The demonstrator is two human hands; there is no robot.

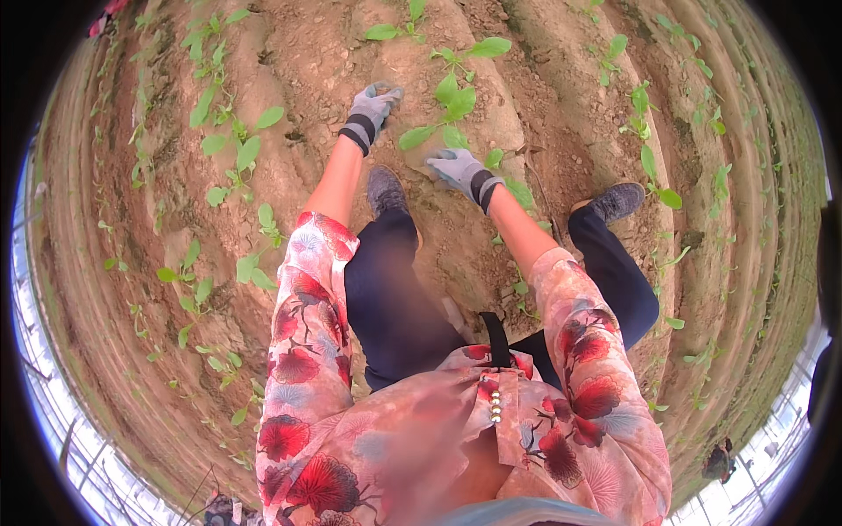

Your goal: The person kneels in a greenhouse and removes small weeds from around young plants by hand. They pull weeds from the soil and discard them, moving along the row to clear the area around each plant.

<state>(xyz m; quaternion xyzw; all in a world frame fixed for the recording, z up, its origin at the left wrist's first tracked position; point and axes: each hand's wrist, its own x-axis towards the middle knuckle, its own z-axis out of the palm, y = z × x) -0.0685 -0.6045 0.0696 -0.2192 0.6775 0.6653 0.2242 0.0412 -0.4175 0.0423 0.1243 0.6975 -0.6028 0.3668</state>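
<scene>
My left hand [376, 108], in a grey work glove with a black wrist band, hovers over or touches the soil, left of a row of leafy seedlings [454, 98]. Its fingers are curled, and whether they hold anything is hidden. My right hand [452, 164], gloved alike, is lower and further right, just below the broad leaves of that row. Its fingers bend towards the ground, and their tips are hard to make out against the soil.
More seedlings [243, 148] grow in a row on the left, and others [641, 112] on the right. Furrows run between the soil ridges. My shoes [386, 191] stand either side of the middle row. A thin dry stem [541, 181] lies near the right hand.
</scene>
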